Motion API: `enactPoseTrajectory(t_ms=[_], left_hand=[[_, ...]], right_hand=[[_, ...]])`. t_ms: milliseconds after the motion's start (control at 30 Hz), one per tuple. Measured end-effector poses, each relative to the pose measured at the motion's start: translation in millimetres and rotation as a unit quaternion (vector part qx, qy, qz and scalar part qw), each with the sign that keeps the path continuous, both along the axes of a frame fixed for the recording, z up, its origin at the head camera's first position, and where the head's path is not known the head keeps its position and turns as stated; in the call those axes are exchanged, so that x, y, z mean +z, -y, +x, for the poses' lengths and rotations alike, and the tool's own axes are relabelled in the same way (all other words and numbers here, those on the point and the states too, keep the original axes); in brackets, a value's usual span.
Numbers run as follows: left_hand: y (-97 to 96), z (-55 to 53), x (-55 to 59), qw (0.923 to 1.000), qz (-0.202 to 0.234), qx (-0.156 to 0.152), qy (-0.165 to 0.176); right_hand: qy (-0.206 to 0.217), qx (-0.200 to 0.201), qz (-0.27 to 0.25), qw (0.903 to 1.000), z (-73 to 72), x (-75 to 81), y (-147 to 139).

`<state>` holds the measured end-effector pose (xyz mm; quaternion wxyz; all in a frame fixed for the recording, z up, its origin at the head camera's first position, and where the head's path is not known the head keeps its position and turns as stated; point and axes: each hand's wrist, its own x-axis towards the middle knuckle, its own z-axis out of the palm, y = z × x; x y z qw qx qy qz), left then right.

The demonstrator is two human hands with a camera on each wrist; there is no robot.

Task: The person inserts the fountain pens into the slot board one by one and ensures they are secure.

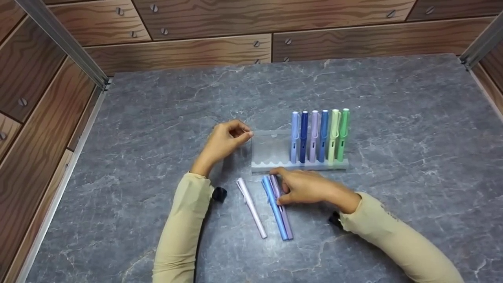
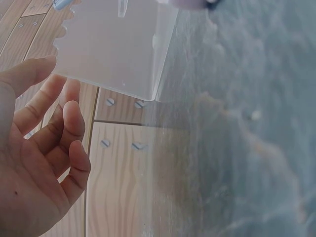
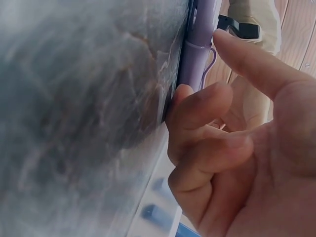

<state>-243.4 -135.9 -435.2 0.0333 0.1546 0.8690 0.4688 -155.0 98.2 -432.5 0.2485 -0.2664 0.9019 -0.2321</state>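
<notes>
At the upper left corner of a clear pen stand, my left hand pinches the edge between thumb and forefinger. The left wrist view shows the stand's frosted plate beside these fingertips. My right hand is at a purple pen lying on the table, thumb on its side and forefinger by its upper end. In the right wrist view the purple pen lies between thumb and forefinger, other fingers curled. Against it lies a blue pen. A pale lilac pen lies apart, further left.
Several pens stand in the right part of the stand, among them a dark blue pen and a green pen. The grey marbled table is bordered by wood-patterned panels and metal posts.
</notes>
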Motion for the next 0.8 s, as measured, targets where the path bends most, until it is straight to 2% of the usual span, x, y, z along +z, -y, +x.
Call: enactPoseTrajectory(t_ms=[800], left_hand=[[-0.8, 0.0, 1.2, 1.0000, -0.001, -0.003, -0.003]], right_hand=[[-0.020, -0.007, -0.015, 0.9997, 1.9, -2.7, -1.4]])
